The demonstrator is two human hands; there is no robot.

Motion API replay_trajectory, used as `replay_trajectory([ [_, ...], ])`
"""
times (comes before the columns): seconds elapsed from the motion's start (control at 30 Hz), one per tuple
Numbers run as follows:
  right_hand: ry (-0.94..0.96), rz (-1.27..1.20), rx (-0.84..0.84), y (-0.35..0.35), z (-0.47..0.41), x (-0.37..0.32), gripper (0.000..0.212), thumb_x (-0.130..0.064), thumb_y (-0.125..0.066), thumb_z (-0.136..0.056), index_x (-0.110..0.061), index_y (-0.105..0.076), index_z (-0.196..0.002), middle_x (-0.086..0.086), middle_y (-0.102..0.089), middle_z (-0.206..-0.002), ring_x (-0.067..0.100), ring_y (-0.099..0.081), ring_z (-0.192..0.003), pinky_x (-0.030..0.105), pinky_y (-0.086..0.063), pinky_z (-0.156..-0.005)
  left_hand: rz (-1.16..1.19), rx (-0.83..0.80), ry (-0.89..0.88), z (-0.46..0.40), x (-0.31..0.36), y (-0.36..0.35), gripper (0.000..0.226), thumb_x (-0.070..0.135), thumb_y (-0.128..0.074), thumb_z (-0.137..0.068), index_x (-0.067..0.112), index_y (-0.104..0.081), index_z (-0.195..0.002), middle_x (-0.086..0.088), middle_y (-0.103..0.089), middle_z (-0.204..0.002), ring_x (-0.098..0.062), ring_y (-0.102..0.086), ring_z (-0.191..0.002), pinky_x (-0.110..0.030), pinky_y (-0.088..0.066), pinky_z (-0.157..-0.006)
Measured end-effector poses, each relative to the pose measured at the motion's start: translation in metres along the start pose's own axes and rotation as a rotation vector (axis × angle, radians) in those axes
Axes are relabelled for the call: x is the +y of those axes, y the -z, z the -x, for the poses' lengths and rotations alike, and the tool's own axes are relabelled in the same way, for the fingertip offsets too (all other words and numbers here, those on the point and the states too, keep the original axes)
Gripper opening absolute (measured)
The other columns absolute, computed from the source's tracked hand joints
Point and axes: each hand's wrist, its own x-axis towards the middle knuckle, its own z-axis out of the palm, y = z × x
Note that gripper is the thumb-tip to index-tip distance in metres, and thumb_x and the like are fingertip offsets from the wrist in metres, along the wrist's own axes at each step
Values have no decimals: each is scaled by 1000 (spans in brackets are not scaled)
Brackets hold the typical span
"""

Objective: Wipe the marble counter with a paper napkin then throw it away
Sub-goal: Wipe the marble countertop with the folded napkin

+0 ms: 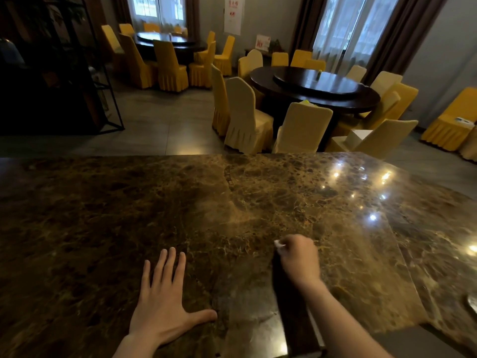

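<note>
A wide brown marble counter (129, 202) fills the lower half of the head view. My left hand (162, 301) lies flat on it, fingers spread, holding nothing. My right hand (299, 257) is closed just right of centre, knuckles up, pressed to the stone. A small white bit of the paper napkin (278, 244) sticks out at the fingertips; the rest is hidden inside the fist. A dark shadow of the right arm falls on the counter beside the wrist.
Beyond the counter's far edge (180, 155) is a dining room: a dark round table (315, 89) ringed by yellow-covered chairs (247, 117), a second table (167, 42) farther back, a black metal rack (103, 86) at left. Ceiling lights glare on the counter's right part.
</note>
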Motion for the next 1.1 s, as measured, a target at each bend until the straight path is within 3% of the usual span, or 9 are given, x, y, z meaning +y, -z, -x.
replay_trajectory([
  [0.13, -70, -2, 78, -16, 14, -17, 12, -12, -68, -94, -11, -80, -95, 7, -73, -98, 23, -67, -92, 28, -44, -72, -19, -11, 11, -1, 2, 0, 155, 120, -14, -42, 23, 35, -153, -1, 45, -162, -20, 47, -147, -58, 22, -127],
  [0.23, 256, -86, -74, -58, 58, -72, 23, -8, -67, -91, -23, -75, -107, -5, -66, -102, 6, -56, -93, 19, -44, -78, -37, -23, 11, -2, 1, 0, 155, 119, -12, -42, 22, 35, -154, -3, 44, -163, -21, 45, -148, -58, 20, -128],
  [0.33, 513, -63, -186, -64, 66, -73, 16, -21, -64, -96, -25, -73, -108, -6, -59, -98, 10, -50, -91, 23, -43, -75, -28, -22, 8, -2, 0, -1, 155, 120, -13, -42, 23, 34, -154, -2, 42, -164, -20, 45, -148, -58, 19, -128],
  [0.43, 244, 16, -66, -31, 22, -28, 20, -30, -63, -98, -18, -76, -90, 0, -67, -92, 18, -60, -90, 30, -44, -76, -22, -20, 3, -1, 0, -1, 154, 119, -14, -44, 24, 35, -154, -1, 45, -162, -19, 47, -147, -58, 20, -128],
  [0.53, -141, 25, 108, 1, -12, 16, 15, -15, -67, -93, -8, -80, -89, 14, -70, -95, 36, -66, -92, 37, -51, -75, -16, -6, -2, 0, 1, -1, 154, 119, -15, -43, 25, 35, -154, 0, 45, -161, -19, 46, -147, -57, 21, -127],
  [0.6, -172, 38, 130, -7, -8, 5, 15, -9, -64, -93, -7, -79, -95, 14, -67, -99, 37, -64, -94, 42, -54, -80, -7, -3, 4, -1, 1, -1, 154, 119, -15, -44, 25, 33, -154, 0, 44, -162, -19, 45, -148, -57, 21, -127],
  [0.77, 269, -64, -37, -64, 44, -76, 28, -1, -61, -92, -18, -74, -110, -1, -58, -102, 17, -53, -96, 29, -49, -79, -26, -20, 13, -3, 0, -3, 154, 119, -13, -44, 23, 33, -155, -3, 42, -164, -21, 45, -148, -59, 21, -127],
  [0.9, 495, -20, -167, -52, 55, -64, 23, -13, -62, -97, -23, -73, -115, -4, -59, -102, 14, -52, -95, 30, -51, -79, -16, -15, 9, -4, -1, -2, 155, 120, -12, -42, 23, 34, -153, -3, 42, -164, -21, 44, -148, -58, 21, -127],
  [1.1, -41, 72, 73, -8, 7, -7, 19, -9, -59, -98, -8, -77, -104, 9, -64, -100, 29, -59, -99, 40, -52, -85, -14, -3, -2, -3, -1, -2, 155, 120, -12, -42, 23, 33, -154, -3, 43, -164, -22, 45, -148, -59, 22, -127],
])
